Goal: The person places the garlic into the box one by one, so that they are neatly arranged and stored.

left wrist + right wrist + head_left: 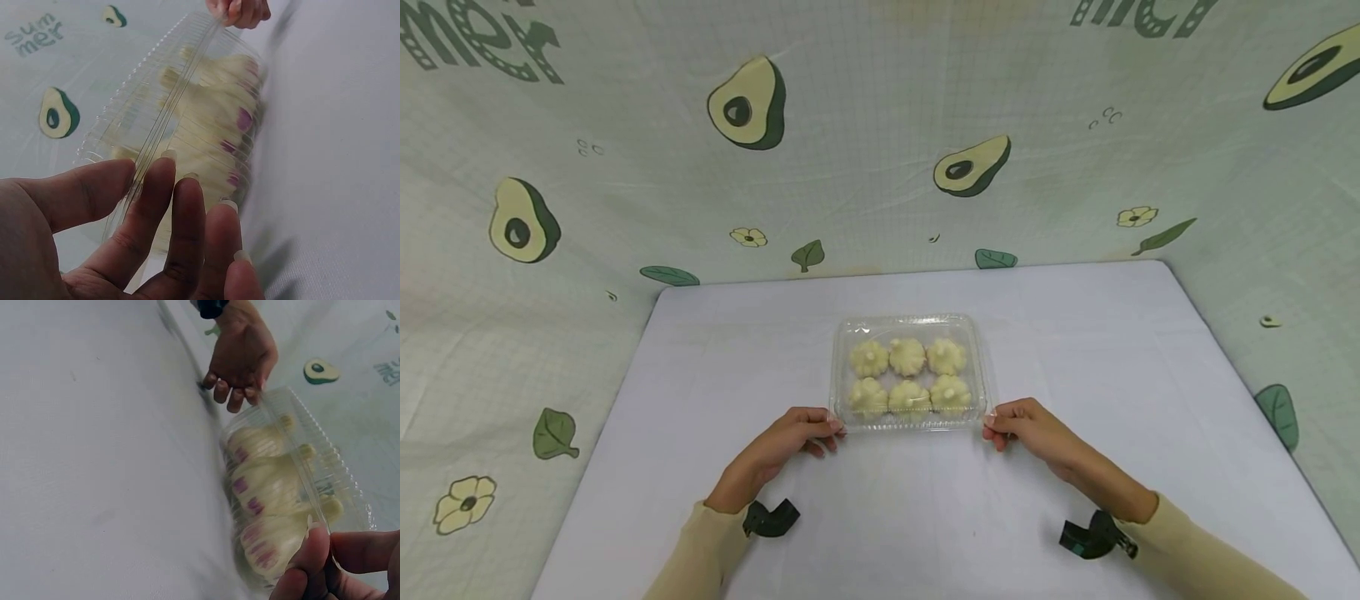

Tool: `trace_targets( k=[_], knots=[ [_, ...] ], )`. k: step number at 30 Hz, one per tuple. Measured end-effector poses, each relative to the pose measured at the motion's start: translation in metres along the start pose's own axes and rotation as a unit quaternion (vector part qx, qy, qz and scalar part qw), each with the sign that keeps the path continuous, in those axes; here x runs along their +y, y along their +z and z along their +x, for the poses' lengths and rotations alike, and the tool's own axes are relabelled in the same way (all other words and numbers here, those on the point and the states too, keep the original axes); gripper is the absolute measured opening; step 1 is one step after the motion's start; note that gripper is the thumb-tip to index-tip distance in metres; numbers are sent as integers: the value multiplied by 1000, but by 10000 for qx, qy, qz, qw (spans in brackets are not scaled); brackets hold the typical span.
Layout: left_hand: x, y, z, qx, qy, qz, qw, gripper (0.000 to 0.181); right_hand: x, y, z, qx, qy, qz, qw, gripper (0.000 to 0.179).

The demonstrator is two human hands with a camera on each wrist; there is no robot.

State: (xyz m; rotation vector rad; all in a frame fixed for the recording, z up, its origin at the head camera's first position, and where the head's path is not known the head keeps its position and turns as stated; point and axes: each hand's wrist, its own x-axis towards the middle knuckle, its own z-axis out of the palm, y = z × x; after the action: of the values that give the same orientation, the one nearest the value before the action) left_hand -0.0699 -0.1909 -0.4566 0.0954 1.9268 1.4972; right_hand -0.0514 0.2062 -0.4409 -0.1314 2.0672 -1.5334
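A clear plastic clamshell box (880,327) with a ribbed edge lies on the table, its lid down. Inside sit several pale garlic bulbs (907,356) in two rows, with purple patches low on their sides in the wrist views. My left hand (786,437) pinches the rim at the near left corner between thumb and forefinger; its other fingers (187,219) hang below, apart from the table as far as I can tell. At the near right corner my right hand (1033,432) pinches the rim likewise, thumb and forefinger (312,547) meeting on the plastic flange.
A white-covered table (737,350) lies beneath the box. Behind it and at both sides hangs a pale cloth (865,108) printed with avocados and leaves. Dark wrist-worn mounts (772,518) sit at both sleeves, close above the table.
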Motion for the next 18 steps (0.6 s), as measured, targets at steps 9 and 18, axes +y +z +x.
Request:
trace_targets(
  k=[9, 18],
  knots=[
    [1, 2, -1, -36, 62, 11, 10000, 35, 1, 1, 0, 74, 44, 86, 9999, 29],
    [3, 2, -2, -31, 229, 95, 9997, 33, 0, 2, -3, 33, 25, 5, 10000, 30]
  ],
)
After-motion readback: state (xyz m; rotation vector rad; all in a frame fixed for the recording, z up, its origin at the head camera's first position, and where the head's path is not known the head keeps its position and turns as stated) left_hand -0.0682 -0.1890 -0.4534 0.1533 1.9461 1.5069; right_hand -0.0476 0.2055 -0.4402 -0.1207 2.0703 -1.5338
